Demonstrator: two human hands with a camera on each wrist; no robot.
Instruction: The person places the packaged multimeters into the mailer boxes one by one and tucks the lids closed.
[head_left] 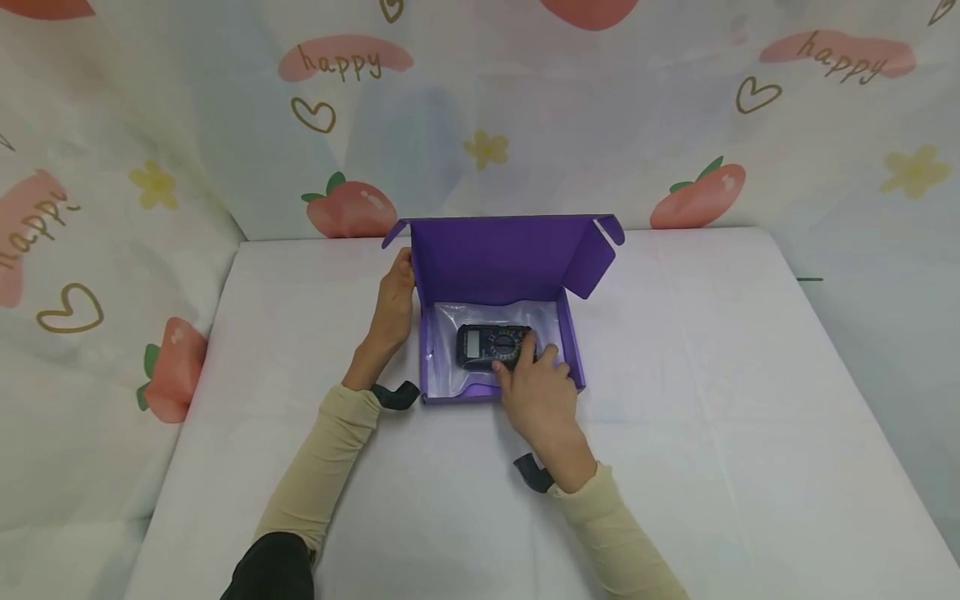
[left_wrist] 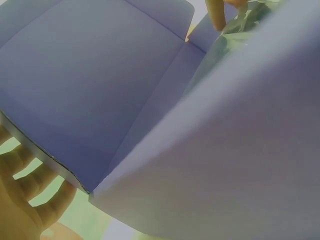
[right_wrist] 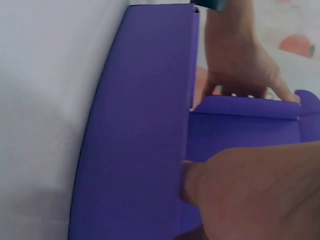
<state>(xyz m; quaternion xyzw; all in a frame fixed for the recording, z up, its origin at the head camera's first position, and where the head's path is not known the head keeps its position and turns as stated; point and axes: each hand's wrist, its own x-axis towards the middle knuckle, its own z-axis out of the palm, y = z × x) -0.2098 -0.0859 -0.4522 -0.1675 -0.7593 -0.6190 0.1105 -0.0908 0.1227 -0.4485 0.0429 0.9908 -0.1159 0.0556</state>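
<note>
A purple cardboard box [head_left: 577, 358] lies with its lid [head_left: 487, 258] raised. In it, a black digital multimeter [head_left: 480, 350] with a small grey display and round dial lies on clear plastic wrapping [head_left: 446, 333]. My right hand [head_left: 540, 396] reaches over the front wall, thumb at the multimeter's near edge and index finger at its far right corner; the right wrist view hides the multimeter behind this hand [right_wrist: 260, 185]. My left hand [head_left: 393, 304] holds the lid's left edge, its fingers [left_wrist: 30, 180] behind the panel and its thumb along the side flap [right_wrist: 245, 106].
The box stands on a white-covered table [head_left: 712, 400]. A patterned cloth backdrop [head_left: 562, 108] with hearts and fruit hangs behind and to the left. The lid's right side flap [head_left: 590, 265] sticks out towards the front. A dark band [head_left: 397, 395] is at my left wrist.
</note>
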